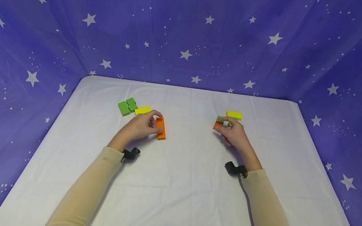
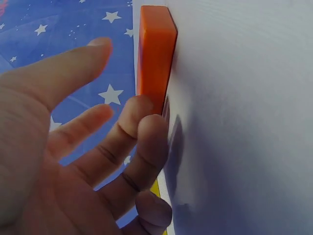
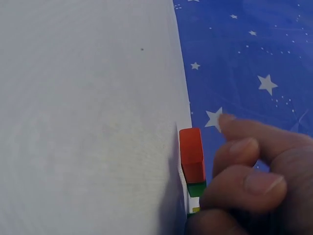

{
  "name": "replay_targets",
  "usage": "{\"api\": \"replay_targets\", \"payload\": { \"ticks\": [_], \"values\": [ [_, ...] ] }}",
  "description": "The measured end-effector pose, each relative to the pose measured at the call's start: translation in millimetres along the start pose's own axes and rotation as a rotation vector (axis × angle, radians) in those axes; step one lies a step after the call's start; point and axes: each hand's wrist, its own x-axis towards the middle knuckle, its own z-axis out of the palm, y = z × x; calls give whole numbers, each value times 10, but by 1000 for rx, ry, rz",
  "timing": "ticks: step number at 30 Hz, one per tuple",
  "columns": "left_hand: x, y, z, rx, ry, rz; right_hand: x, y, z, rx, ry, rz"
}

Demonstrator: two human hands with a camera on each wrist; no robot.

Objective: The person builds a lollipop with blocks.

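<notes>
An orange rectangular block (image 1: 160,128) lies lengthwise on the white table. My left hand (image 1: 141,126) hovers beside it, index finger by the far end. In the left wrist view the thumb stands apart from the orange block (image 2: 155,54), while other fingertips overlap its lower end; contact there cannot be told. On the right, a red-orange block (image 1: 217,126) sits against a green block (image 1: 220,119). My right hand (image 1: 235,133) is over these two, fingers bent loosely. The right wrist view shows the red-orange block (image 3: 192,154) with no fingers round it.
Several green blocks (image 1: 124,108) lie left of the left hand, with a yellow block (image 1: 143,110) partly behind it. Another yellow block (image 1: 234,115) lies beyond the right hand, with green partly hidden below. A purple star-patterned curtain (image 1: 188,33) surrounds the white table (image 1: 177,189).
</notes>
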Motion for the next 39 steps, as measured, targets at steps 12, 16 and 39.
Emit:
{"api": "replay_targets", "payload": {
  "ticks": [12, 16, 39],
  "values": [
    [6, 1, 70, 52, -12, 5, 26, 50, 10, -91, 42, 40],
    [8, 23, 97, 19, -12, -6, 30, 54, 6, -101, 41, 52],
    [32, 189, 404, 0, -32, 55, 26, 23, 15, -134, 48, 98]
  ]
}}
